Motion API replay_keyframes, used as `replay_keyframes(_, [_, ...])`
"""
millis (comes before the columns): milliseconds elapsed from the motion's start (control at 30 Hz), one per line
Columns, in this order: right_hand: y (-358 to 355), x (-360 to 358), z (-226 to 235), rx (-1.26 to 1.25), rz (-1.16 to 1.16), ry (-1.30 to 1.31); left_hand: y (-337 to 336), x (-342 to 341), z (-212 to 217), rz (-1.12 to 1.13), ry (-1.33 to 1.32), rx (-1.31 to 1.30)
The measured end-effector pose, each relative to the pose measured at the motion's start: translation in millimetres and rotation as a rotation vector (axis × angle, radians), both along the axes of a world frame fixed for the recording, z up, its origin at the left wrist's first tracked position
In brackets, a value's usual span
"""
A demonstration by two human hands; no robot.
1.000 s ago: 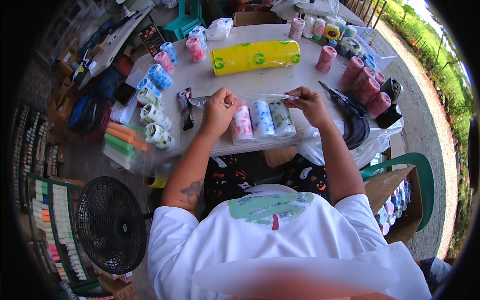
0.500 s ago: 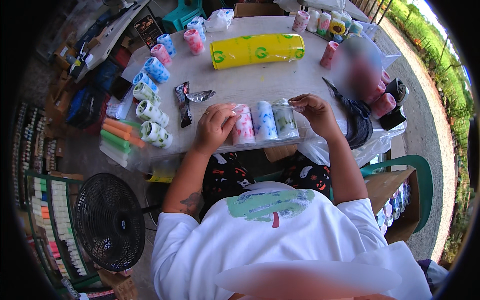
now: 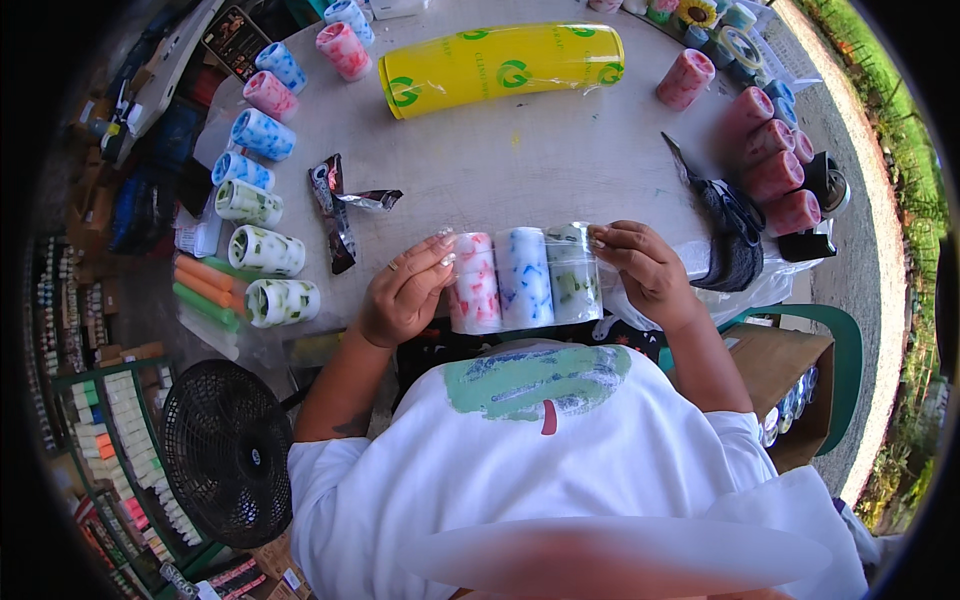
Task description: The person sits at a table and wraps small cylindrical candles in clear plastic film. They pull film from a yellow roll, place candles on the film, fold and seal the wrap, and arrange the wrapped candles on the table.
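Observation:
Three pillar candles stand side by side at the table's near edge, with clear plastic film around them: a red-and-white candle [image 3: 475, 287] on the left, a blue-and-white candle [image 3: 528, 280] in the middle, a green-and-white candle [image 3: 575, 278] on the right. My left hand [image 3: 408, 290] pinches the film beside the upper end of the red one. At the upper right corner of the green one, my right hand [image 3: 645, 272] pinches the film between thumb and fingers. Beyond them lies a large roll of cling wrap [image 3: 500, 72] in yellow packaging.
More candles, such as a green-and-white one [image 3: 283, 302], line the table's left side. Red candles [image 3: 773, 175] stand at the right, near scissors [image 3: 678, 155] and dark cloth [image 3: 735, 235]. A crumpled wrapper [image 3: 333, 215] lies left of centre. A black fan [image 3: 225, 450] stands at lower left.
My view has shifted forward and down, so the roll and candles look larger. Both hands keep pinching the film at either side of the three candles; their fingers have shifted slightly.

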State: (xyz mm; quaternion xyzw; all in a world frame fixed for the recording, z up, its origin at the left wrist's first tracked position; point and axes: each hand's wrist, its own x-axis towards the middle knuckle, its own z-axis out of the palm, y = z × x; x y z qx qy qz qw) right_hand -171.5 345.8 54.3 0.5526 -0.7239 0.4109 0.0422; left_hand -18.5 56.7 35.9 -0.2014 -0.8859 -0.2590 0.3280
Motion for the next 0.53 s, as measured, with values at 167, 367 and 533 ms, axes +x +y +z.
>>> replay_keyframes(167, [8.4, 11.3, -1.2, 0.147, -0.034, 0.033, 2.8, 13.7, 8.8, 0.026, -0.162, -0.064])
replay_keyframes(367, [7.3, 32.0, 7.3, 0.326, -0.081, -0.034, 11.5, 33.4, -0.5, 0.077, -0.278, 0.015])
replay_keyframes(533, [2.8, 43.2, -0.8, 0.305, -0.105, -0.131, 7.2, 18.8, -15.2, 0.021, -0.222, 0.006])
